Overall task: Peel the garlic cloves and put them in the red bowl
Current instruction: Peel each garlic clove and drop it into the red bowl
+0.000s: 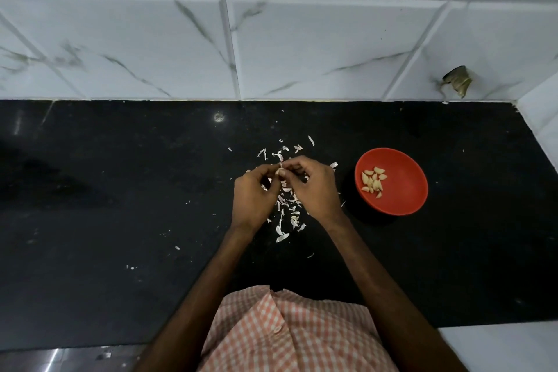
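Over the middle of the black counter (pixel 120 220), my left hand (pixel 253 196) and my right hand (pixel 314 187) meet fingertip to fingertip. Between them they pinch a small garlic clove (pixel 279 171) with pale skin on it; most of the clove is hidden by the fingers. A red bowl (pixel 404 187) stands on the counter to the right of my right hand, apart from it. Several peeled cloves (pixel 373 182) lie in the bowl's left half.
White garlic skins (pixel 287 214) are scattered on the counter under and around my hands. A tiled wall (pixel 271 39) rises behind the counter and another at the far right. The counter's front edge runs close to my checked shirt (pixel 290 332).
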`<state>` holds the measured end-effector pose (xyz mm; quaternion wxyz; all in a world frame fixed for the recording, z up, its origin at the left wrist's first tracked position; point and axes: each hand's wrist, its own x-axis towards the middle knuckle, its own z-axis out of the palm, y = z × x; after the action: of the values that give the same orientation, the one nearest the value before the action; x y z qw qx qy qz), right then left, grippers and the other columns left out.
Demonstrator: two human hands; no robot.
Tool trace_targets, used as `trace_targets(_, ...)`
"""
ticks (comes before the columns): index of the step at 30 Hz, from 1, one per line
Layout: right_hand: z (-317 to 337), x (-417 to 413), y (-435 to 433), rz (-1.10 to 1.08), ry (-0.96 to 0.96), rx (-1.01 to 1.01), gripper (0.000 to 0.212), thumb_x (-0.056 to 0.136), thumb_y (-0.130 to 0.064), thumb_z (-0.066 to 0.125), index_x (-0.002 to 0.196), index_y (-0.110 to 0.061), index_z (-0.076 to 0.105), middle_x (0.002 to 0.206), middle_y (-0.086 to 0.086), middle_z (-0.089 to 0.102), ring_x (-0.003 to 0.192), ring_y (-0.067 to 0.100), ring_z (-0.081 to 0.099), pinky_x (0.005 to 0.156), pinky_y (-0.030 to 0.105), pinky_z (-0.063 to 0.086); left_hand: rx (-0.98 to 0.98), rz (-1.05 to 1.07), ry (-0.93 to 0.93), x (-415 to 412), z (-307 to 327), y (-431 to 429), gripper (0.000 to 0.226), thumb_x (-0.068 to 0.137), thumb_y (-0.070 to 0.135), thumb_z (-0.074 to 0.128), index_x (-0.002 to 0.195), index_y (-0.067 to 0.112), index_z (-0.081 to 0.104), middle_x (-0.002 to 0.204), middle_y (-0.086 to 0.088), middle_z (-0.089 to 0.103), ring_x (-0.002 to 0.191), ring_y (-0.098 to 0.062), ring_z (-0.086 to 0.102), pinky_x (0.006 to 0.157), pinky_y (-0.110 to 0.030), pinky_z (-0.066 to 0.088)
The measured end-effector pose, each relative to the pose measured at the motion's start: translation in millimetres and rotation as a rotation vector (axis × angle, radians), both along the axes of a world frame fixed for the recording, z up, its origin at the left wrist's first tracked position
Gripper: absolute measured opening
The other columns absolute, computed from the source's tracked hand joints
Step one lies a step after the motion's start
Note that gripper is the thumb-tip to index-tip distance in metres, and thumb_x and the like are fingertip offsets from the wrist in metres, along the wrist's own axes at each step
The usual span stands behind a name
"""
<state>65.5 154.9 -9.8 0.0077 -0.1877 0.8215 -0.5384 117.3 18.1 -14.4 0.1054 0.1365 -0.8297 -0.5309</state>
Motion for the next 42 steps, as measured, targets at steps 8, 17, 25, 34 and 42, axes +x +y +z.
trace_targets(8,-7,1,-2,-0.001,0.099,0.064,0.003,0.091,-0.007,0.072,0.093,-0.004,0.073,0.088,0.002,0.074,0.083,0.014,0.071,0.075,0.039,0.059,-0.075,-0.002,-0.147,-3,1,2,0.021,0.096,0.029,0.061,0.086,0.019,0.075,0.063,0.009,0.065,0.051,-0.004,0.054,0.052,-0.019,0.039)
trace_targets(17,-6,3,-5,-0.038,-0.047,-0.058,0.003,0.09,-0.005,0.073,0.092,-0.007,0.075,0.086,-0.003,0.075,0.081,0.012,0.073,0.072,0.039,0.063,-0.059,0.016,-0.148,-5,-3,2,0.028,0.094,0.027,0.062,0.072,0.012,0.068,0.062,0.001,0.066,0.057,-0.02,0.062,0.054,-0.031,0.045)
trace_targets(25,0,4,-7,-0.078,-0.413,-0.319,0.005,0.093,-0.004,0.071,0.095,0.0,0.073,0.088,0.01,0.076,0.081,0.021,0.075,0.07,0.04,0.064,-0.024,0.056,-0.102,-5,0,3,0.032,0.093,0.025,0.064,0.064,0.013,0.057,0.057,-0.002,0.059,0.051,-0.014,0.05,0.051,-0.033,0.041)
trace_targets(34,-1,0,-6,-0.064,-0.511,-0.346,0.007,0.097,-0.009,0.065,0.097,-0.01,0.072,0.094,0.008,0.074,0.091,0.019,0.073,0.074,0.042,0.064,0.067,0.005,-0.027,-5,7,0,0.027,0.088,0.035,0.059,0.066,0.02,0.065,0.059,-0.001,0.06,0.053,-0.007,0.05,0.051,-0.029,0.04)
trace_targets(42,1,4,-12,-0.095,-0.818,-0.594,0.016,0.101,-0.013,0.058,0.093,-0.01,0.071,0.086,0.003,0.072,0.079,0.012,0.067,0.066,0.025,0.057,0.261,-0.038,-0.037,-8,13,2,0.021,0.089,0.017,0.061,0.073,0.019,0.074,0.063,0.0,0.067,0.058,-0.013,0.058,0.057,-0.03,0.046)
